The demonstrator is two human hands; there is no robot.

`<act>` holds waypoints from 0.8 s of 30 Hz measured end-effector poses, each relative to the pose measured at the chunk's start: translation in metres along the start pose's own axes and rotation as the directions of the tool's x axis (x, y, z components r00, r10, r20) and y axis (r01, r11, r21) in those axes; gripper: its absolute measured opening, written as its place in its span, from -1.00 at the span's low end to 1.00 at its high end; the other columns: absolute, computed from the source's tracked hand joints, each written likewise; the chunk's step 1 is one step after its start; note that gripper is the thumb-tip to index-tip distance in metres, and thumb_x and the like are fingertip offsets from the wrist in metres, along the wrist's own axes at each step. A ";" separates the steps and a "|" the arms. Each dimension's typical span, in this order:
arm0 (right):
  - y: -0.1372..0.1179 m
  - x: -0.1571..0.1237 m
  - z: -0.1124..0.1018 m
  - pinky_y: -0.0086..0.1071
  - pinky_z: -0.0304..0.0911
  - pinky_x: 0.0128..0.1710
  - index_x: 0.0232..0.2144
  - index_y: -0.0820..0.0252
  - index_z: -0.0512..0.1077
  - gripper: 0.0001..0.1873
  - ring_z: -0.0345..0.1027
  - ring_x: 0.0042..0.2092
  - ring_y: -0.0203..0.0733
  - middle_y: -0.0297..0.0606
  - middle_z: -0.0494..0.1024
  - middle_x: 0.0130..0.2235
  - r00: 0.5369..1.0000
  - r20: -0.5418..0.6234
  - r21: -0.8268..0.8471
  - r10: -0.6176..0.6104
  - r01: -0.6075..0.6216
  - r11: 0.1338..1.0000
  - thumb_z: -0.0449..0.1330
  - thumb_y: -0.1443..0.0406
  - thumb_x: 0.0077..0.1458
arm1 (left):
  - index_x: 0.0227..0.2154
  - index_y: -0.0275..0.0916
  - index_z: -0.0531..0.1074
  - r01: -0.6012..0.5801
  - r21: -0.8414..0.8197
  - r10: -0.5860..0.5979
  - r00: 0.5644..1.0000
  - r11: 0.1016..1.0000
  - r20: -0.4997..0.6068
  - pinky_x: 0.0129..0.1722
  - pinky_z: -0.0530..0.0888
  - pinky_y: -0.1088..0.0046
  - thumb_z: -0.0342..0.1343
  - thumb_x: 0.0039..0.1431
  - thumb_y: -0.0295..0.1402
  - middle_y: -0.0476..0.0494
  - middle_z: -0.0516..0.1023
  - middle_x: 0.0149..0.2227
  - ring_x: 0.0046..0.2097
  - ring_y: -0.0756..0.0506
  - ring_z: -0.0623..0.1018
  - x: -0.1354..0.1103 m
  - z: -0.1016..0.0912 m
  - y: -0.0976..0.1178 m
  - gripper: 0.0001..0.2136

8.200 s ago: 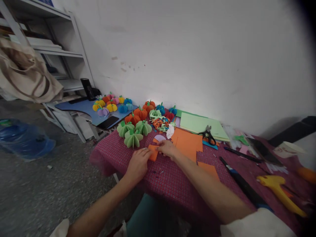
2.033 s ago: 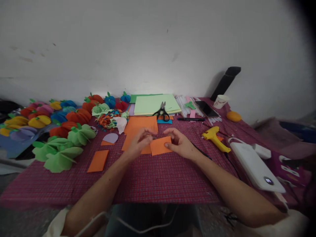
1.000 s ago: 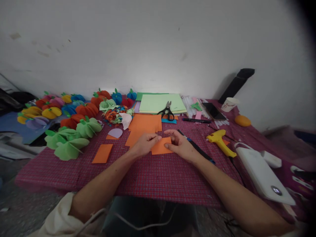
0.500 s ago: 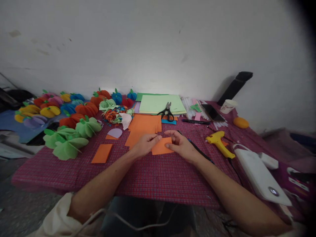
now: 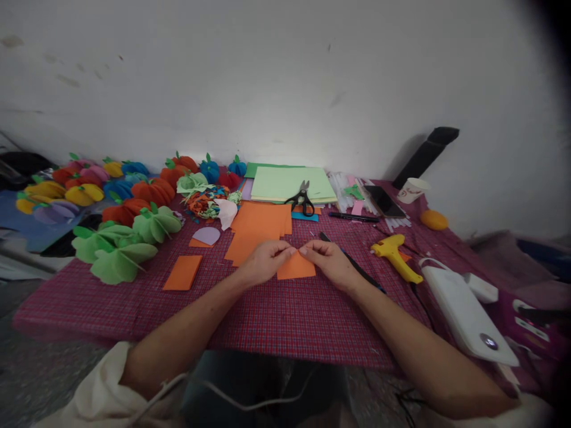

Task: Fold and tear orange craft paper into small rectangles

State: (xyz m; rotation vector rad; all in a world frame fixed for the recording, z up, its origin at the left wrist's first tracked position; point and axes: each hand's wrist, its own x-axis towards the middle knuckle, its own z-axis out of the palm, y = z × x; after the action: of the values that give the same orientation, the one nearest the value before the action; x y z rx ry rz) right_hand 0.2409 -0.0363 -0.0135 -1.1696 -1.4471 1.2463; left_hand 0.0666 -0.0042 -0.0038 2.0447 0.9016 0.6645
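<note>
Between my hands is a small piece of orange paper (image 5: 296, 268), pinched along its far edge. My left hand (image 5: 266, 261) grips that edge with thumb and fingertips near the left corner. Close beside it, my right hand (image 5: 329, 260) pinches the same edge farther right, the two thumbs almost meeting. Larger orange sheets (image 5: 261, 224) lie just beyond my left hand. A folded orange paper (image 5: 182, 273) rests to the left, near a lilac rounded paper (image 5: 206, 236). Black-handled scissors (image 5: 302, 201) lie behind my hands.
Colourful paper pumpkins (image 5: 154, 192) crowd the left side. Green sheets (image 5: 292, 182) are stacked at the back by the wall. A yellow glue gun (image 5: 396, 258), a phone (image 5: 384, 201), a paper cup (image 5: 413, 190) and a white power bank (image 5: 466, 312) sit to the right, with a black cutter-like tool (image 5: 357, 266) nearer.
My right hand has moved from the paper's right side to its far edge and now pinches there beside my left hand. The view has shifted slightly.
</note>
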 end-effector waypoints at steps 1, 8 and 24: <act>0.000 0.000 0.000 -0.49 -0.03 -0.49 -0.55 0.24 0.33 -0.77 0.04 -0.52 -0.41 -0.44 0.24 -0.57 1.000 -0.008 -0.002 0.004 -0.004 1.000 0.12 0.17 -0.06 | -0.49 -0.32 0.36 0.004 0.003 -0.004 1.000 1.000 0.007 -0.55 0.13 0.59 -0.18 0.11 -0.19 0.07 0.15 -0.61 -0.54 0.08 0.16 0.000 0.000 0.001 -0.67; -0.002 -0.001 0.002 -0.48 -0.01 -0.47 -0.55 0.24 0.35 -0.79 0.09 -0.49 -0.38 -0.42 0.28 -0.56 0.999 -0.001 0.010 0.037 -0.037 0.999 0.11 0.19 -0.07 | -0.46 -0.30 0.38 -0.003 -0.001 0.003 0.999 1.000 0.032 -0.55 0.13 0.61 -0.17 0.11 -0.22 0.06 0.20 -0.59 -0.52 0.07 0.19 -0.001 0.003 0.001 -0.70; -0.013 -0.003 -0.005 -0.49 0.04 -0.49 -0.60 0.25 0.33 -0.82 0.11 -0.53 -0.41 -0.43 0.31 -0.59 0.997 -0.075 0.110 -0.003 0.012 0.994 0.16 0.24 -0.12 | -0.65 -0.33 0.27 0.138 -0.370 -0.134 0.990 0.919 0.037 -0.61 0.17 0.61 -0.04 0.01 -0.12 0.07 0.20 -0.67 -0.61 0.11 0.22 0.001 -0.006 0.006 -0.65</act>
State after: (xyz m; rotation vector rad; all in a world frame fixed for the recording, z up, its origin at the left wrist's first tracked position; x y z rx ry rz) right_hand 0.2447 -0.0395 -0.0005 -1.1237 -1.3096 1.2481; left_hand 0.0651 -0.0035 0.0041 1.6315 0.8314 0.6891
